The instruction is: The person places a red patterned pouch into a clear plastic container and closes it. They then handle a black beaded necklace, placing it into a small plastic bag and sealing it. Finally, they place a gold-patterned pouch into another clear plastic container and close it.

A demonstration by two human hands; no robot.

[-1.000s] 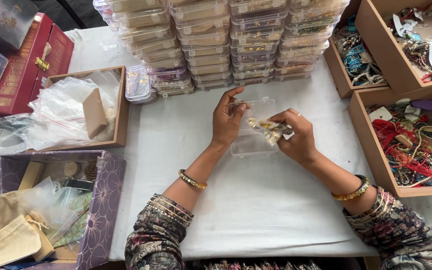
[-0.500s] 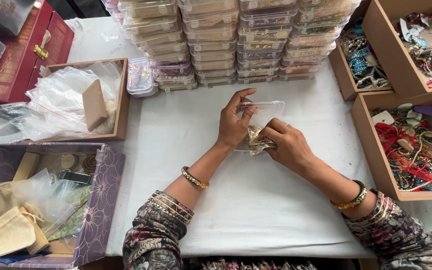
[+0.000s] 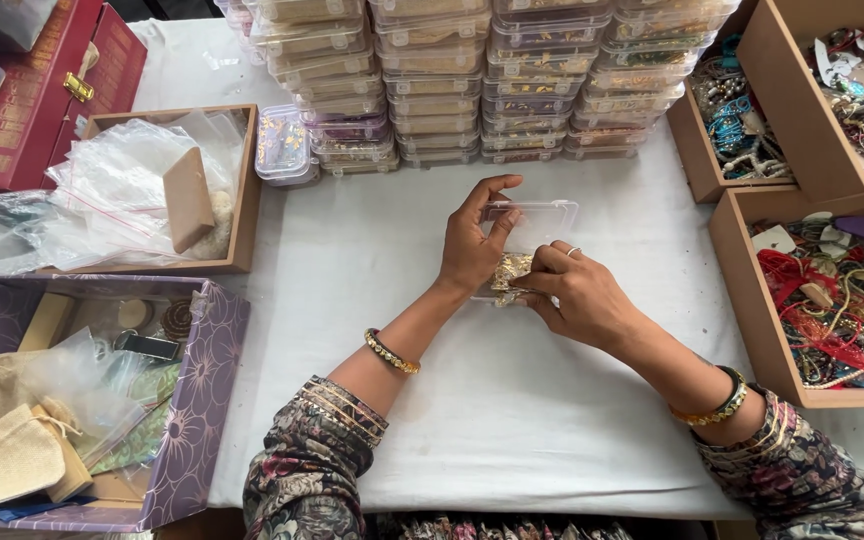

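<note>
A small clear plastic box lies on the white tablecloth with its lid tipped open. My left hand holds the box, its fingers on the lid's left edge. My right hand pinches a gold jewellery piece and presses it down into the box. The lower part of the box is hidden under both hands. Bangles sit on both wrists.
Stacks of clear lidded boxes fill the far side. A wooden tray with plastic bags sits left, a purple open box near left. Wooden trays of bangles and beads stand right. A red case lies far left.
Both hands and the clear box stay in about the same spot. The right hand has pushed the gold piece lower into the box; the left fingers now hold the lid open.
</note>
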